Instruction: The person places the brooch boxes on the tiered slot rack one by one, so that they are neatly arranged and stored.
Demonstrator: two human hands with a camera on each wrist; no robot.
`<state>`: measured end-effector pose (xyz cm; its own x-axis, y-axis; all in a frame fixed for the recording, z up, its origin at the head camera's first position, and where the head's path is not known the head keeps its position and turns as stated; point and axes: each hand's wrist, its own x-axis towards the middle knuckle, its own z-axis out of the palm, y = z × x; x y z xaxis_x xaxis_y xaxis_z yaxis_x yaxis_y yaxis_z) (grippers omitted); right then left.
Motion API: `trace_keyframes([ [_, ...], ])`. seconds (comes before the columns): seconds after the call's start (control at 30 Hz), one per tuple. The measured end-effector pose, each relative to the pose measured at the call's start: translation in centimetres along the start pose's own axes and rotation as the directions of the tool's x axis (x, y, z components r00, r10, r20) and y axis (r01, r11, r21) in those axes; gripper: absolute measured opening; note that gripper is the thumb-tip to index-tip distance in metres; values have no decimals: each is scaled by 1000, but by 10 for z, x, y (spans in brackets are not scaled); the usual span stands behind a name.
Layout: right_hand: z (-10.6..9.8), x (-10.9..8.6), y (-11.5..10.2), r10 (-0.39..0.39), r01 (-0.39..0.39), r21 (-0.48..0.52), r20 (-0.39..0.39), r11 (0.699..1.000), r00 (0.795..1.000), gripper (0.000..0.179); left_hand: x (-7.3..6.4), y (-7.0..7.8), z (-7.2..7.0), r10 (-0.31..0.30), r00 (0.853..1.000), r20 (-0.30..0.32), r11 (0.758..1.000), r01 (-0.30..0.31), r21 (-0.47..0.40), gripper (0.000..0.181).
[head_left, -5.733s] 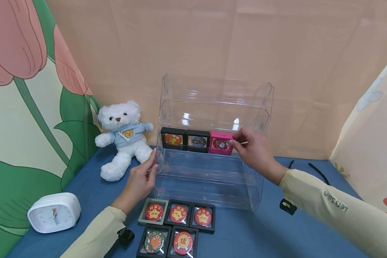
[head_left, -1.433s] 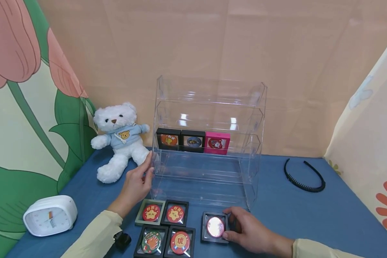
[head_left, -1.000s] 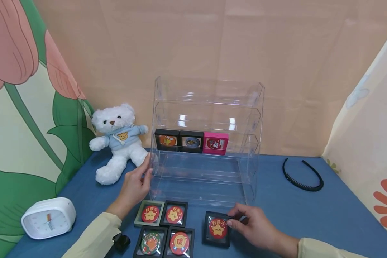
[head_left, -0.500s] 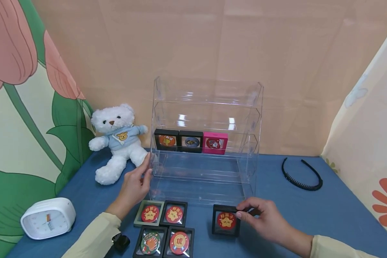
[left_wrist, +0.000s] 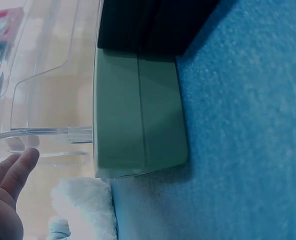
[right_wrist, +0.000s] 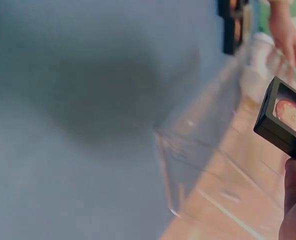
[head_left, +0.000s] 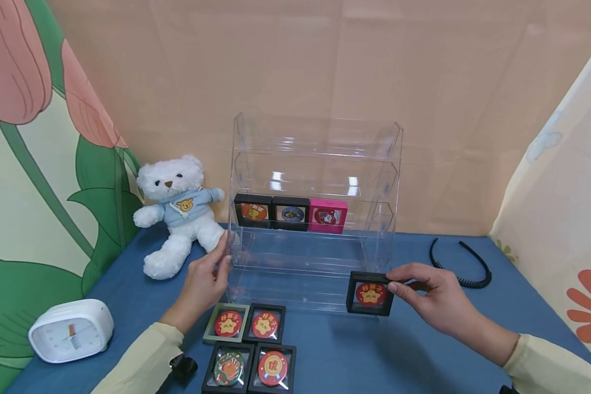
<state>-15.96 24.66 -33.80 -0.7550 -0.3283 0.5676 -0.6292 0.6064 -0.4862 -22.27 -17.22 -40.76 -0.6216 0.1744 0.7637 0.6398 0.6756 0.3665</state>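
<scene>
My right hand (head_left: 435,295) pinches the right edge of a black display box (head_left: 370,309) with a red star badge inside. The box hangs in the air before the lower right of a clear acrylic tiered rack (head_left: 305,262). In the right wrist view, the thumb and fingers hold this display box (right_wrist: 280,132) by its edge. My left hand (head_left: 202,287) touches the rack's left side with extended fingers. Two black boxes and a pink box (head_left: 328,215) stand side by side on one of the rack's tiers. In the left wrist view a green box (left_wrist: 138,115) lies close by.
On the blue cloth in front of the rack lie several badge boxes, including a green-framed one (head_left: 226,323) and a black one (head_left: 272,369). A white teddy bear (head_left: 177,213) sits left of the rack. A white clock (head_left: 71,331) and a black headband (head_left: 475,283) flank the scene.
My right hand let go of the pink box on the rack, then took a black badge box from the front group and raised it toward the rack's lower right. The left hand stayed.
</scene>
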Motion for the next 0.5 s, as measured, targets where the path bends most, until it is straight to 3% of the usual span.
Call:
trace_keyframes([
  [0.23,-22,23,-4,-24,17,-54,-118,998,993,27,0,3,-2,-3,1000,8,1000,3,-1,57],
  [0.5,-38,53,-8,-25,11,-78,-183,997,983,23,0,4,-2,-10,1000,6,1000,10,2,58],
])
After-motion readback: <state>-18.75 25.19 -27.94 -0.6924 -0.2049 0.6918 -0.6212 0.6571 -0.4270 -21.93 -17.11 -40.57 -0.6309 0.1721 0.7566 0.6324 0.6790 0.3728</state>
